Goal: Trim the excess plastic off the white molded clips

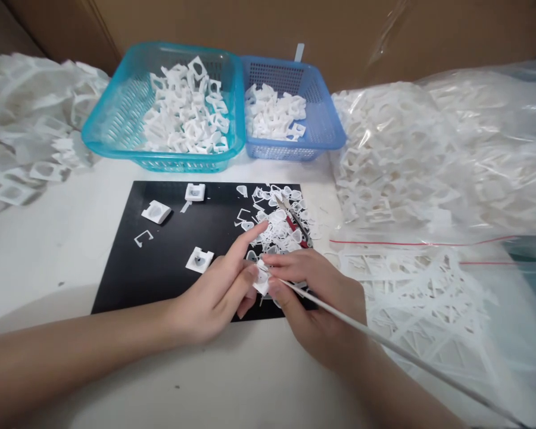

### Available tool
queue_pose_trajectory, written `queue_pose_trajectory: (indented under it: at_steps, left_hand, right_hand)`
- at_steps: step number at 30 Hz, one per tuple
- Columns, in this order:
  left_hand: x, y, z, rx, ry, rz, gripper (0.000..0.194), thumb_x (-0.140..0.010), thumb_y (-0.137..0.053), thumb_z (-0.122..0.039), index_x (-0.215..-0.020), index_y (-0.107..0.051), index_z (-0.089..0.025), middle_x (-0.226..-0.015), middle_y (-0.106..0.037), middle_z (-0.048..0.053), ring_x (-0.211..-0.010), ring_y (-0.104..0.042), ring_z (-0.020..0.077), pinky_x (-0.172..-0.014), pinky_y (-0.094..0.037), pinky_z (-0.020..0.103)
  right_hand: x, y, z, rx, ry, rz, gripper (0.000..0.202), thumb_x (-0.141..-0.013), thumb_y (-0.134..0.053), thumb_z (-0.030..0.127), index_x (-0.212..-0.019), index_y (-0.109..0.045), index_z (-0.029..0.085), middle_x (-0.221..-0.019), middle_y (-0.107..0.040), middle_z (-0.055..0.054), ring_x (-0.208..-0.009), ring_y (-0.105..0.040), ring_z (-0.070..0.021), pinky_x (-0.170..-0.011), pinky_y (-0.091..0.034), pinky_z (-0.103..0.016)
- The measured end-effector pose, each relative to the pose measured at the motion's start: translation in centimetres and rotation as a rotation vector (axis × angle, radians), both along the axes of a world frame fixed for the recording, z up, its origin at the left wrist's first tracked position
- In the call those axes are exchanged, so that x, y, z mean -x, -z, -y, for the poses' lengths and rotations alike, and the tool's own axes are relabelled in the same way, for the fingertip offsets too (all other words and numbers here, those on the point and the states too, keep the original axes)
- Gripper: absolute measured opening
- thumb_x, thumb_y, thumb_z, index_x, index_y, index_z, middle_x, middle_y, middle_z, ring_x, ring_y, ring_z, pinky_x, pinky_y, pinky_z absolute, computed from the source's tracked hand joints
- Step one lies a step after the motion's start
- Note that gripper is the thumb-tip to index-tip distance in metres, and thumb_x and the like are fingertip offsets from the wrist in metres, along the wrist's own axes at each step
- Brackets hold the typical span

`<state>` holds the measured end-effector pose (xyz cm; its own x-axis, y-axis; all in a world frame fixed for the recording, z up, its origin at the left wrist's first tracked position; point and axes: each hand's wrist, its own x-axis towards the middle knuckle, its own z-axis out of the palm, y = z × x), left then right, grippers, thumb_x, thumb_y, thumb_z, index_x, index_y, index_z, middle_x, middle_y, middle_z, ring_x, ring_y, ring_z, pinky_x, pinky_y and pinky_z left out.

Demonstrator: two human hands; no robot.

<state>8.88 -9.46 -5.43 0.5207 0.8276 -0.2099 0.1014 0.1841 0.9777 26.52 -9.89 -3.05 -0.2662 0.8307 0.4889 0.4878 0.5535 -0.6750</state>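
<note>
My left hand [218, 292] pinches a small white plastic part [261, 279] between thumb and fingers, its index finger stretched forward. Closed beside it, my right hand [317, 298] has thumb and index finger at the same part. A long, thin pale rod [361, 328] runs from between those fingers over the right forearm to the bottom right; its exact kind is unclear. Both hands are over the black mat [161, 286]. Just beyond them lie a heap of white plastic scraps [279, 217] and red-handled cutters [297, 223].
Three similar white parts, one of them a block [156, 212], lie on the mat's left. Behind stand a teal basket [116, 146] and a blue basket [326, 128] holding white pieces. Clear bags [411, 155] of parts fill the right; more white pieces [36, 131] are piled left.
</note>
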Motion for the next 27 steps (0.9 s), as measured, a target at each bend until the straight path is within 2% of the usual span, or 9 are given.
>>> queue_pose_trajectory:
  at_steps: [3,9,14,20,27]
  left_hand:
    - [-0.07,-0.18,-0.06,-0.073,0.038,-0.038,0.051,-0.102,-0.027,-0.028,-0.151,-0.013,-0.024,-0.062,-0.054,-0.004,-0.053,-0.048,0.0122,-0.053,-0.04,0.023]
    - [-0.2,-0.31,-0.15,-0.146,0.056,-0.133,0.039,-0.101,-0.028,-0.029,-0.139,-0.028,-0.022,-0.066,-0.052,-0.003,-0.055,-0.046,0.0138,-0.053,-0.037,0.026]
    - [-0.13,-0.46,-0.19,-0.125,0.078,-0.1,0.035,-0.101,-0.029,-0.027,-0.136,-0.027,-0.023,-0.079,-0.061,0.002,-0.063,-0.053,0.0162,-0.059,-0.04,0.028]
    - [-0.04,-0.34,-0.11,-0.129,0.09,-0.128,0.032,-0.102,-0.026,-0.03,-0.133,-0.026,-0.023,-0.082,-0.062,0.003,-0.066,-0.054,0.0174,-0.06,-0.039,0.03]
    - [-0.2,-0.33,-0.05,-0.134,0.08,-0.112,0.029,-0.101,-0.025,-0.028,-0.13,-0.026,-0.024,-0.075,-0.055,0.0,-0.061,-0.047,0.0153,-0.059,-0.036,0.029]
  right_hand:
    - [0.0,-0.3,-0.16,-0.011,-0.026,-0.006,0.017,-0.081,-0.059,0.005,-0.083,-0.062,0.022,-0.08,-0.076,-0.002,-0.084,-0.072,-0.0181,-0.078,-0.058,-0.034]
    - [0.0,-0.74,0.02,0.058,-0.034,0.035,0.015,-0.082,-0.057,0.007,-0.085,-0.061,0.021,-0.086,-0.076,-0.004,-0.084,-0.071,-0.0183,-0.075,-0.057,-0.035]
    - [-0.08,-0.47,0.21,0.051,-0.044,0.057,0.017,-0.083,-0.057,0.007,-0.087,-0.062,0.022,-0.088,-0.076,-0.004,-0.085,-0.071,-0.0194,-0.076,-0.058,-0.037]
    - [0.08,0.0,0.19,0.012,-0.054,-0.023,0.021,-0.082,-0.059,0.003,-0.092,-0.063,0.021,-0.088,-0.076,-0.005,-0.085,-0.073,-0.0188,-0.078,-0.059,-0.036]
    - [0.16,0.16,0.4,-0.025,-0.046,0.065,0.022,-0.083,-0.057,0.002,-0.092,-0.062,0.022,-0.091,-0.075,-0.006,-0.085,-0.071,-0.0189,-0.076,-0.059,-0.037]
